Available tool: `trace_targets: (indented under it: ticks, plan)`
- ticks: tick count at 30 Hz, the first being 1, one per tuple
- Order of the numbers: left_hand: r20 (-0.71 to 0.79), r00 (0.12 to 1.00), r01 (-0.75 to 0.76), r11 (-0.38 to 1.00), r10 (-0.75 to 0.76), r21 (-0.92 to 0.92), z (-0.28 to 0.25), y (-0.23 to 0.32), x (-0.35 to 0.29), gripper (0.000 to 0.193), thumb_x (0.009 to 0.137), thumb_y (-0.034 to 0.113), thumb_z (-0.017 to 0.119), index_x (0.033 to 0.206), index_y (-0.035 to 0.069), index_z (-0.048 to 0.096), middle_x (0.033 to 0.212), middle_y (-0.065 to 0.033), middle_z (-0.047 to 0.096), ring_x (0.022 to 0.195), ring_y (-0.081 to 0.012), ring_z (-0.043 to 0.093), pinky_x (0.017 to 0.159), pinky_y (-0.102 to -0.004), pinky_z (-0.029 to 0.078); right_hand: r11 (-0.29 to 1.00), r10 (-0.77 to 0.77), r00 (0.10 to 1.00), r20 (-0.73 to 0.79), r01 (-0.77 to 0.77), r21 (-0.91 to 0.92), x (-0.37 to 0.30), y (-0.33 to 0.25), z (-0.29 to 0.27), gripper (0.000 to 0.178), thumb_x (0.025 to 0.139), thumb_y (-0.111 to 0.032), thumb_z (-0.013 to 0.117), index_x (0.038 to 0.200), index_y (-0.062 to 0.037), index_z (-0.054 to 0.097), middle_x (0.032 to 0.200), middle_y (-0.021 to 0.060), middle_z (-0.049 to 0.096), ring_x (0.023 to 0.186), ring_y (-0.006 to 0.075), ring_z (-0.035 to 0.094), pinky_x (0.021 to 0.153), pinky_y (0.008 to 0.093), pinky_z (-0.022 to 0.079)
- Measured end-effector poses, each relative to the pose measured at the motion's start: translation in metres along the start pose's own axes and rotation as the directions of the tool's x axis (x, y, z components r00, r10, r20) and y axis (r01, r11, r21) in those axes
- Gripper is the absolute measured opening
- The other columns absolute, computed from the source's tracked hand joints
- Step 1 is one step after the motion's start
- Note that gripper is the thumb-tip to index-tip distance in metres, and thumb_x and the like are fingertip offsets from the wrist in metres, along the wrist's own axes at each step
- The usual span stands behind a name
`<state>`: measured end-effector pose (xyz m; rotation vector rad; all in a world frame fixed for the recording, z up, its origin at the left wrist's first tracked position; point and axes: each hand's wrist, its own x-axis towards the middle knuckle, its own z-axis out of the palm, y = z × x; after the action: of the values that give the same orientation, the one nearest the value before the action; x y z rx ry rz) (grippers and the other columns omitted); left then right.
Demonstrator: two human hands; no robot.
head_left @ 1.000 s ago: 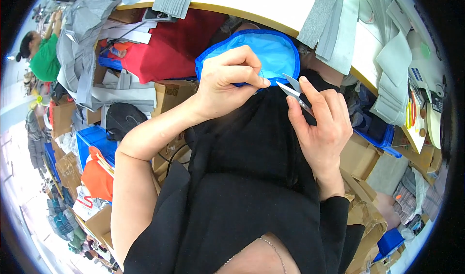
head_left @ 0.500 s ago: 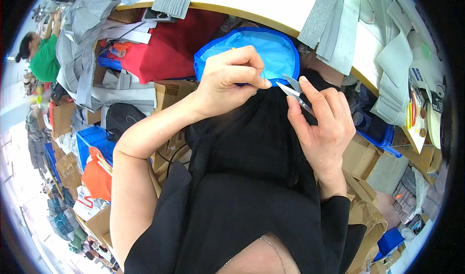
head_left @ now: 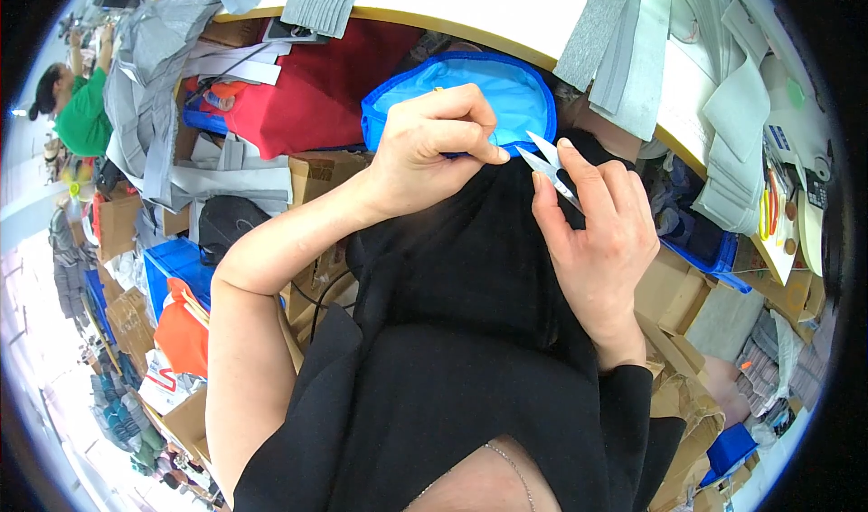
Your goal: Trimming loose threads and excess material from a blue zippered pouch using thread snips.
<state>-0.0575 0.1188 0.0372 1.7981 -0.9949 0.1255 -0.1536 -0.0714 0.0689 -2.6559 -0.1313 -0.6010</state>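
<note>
Black fabric [head_left: 470, 268] drapes up from the lap to the hands. Right hand [head_left: 597, 232] is closed around small silver thread snips [head_left: 547, 164], blades apart at the cloth's top edge. Left hand [head_left: 438, 146] pinches that edge, fingers together. Behind lies a blue pouch [head_left: 452, 82], then the white table [head_left: 470, 5]

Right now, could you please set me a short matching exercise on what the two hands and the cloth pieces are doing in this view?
Things:
1. left hand
2. right hand
3. blue fabric piece
4. red cloth

States or places:
A. holds small silver snips
B. lies under the table edge, to the left
C. pinches the black fabric at its top
D. black cloth's top edge overlaps it

Pairs: 1-C, 2-A, 3-D, 4-B
</note>
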Motion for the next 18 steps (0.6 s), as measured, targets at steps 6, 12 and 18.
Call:
trace_targets:
  ticks: [6, 12, 18]
  plan:
    - [-0.066, 0.997, -0.045, 0.999, 0.046, 0.015, -0.001, -0.007, 0.005, 0.017, 0.067, -0.007, 0.078, 0.074, 0.005, 0.069, 0.081, -0.0029, 0.065, 0.066, -0.0113, 0.06, 0.054, -0.0228, 0.042, 0.997, -0.075, 0.988, -0.137, 0.07, -0.045, -0.004, -0.002, 0.014, 0.038, 0.074, -0.016, 0.08, 0.109, -0.0069, 0.07, 0.074, 0.0031, 0.049, 0.064, 0.0183, 0.05, 0.053, 0.0316, 0.043]
    - [-0.061, 0.986, 0.148, 0.985, -0.154, -0.083, -0.004, 0.005, 0.003, 0.018, 0.071, -0.008, 0.075, 0.081, 0.006, 0.07, 0.093, -0.0061, 0.071, 0.073, -0.0046, 0.06, 0.054, -0.0166, 0.039, 0.989, 0.083, 0.988, -0.13, -0.066, 0.13, -0.006, -0.001, 0.023, 0.037, 0.078, -0.018, 0.079, 0.111, -0.0053, 0.069, 0.075, 0.0048, 0.052, 0.063, 0.0192, 0.053, 0.054, 0.0316, 0.045]
    - [-0.059, 0.964, 0.248, 0.957, -0.259, -0.149, -0.003, 0.001, -0.004, 0.021, 0.074, -0.008, 0.074, 0.091, 0.004, 0.069, 0.097, -0.0053, 0.07, 0.075, -0.0016, 0.059, 0.055, -0.0141, 0.038, 0.994, 0.013, 0.984, -0.178, 0.007, 0.11, -0.006, 0.003, 0.027, 0.037, 0.079, -0.019, 0.079, 0.111, -0.0051, 0.069, 0.073, 0.005, 0.052, 0.062, 0.0192, 0.053, 0.052, 0.031, 0.044]
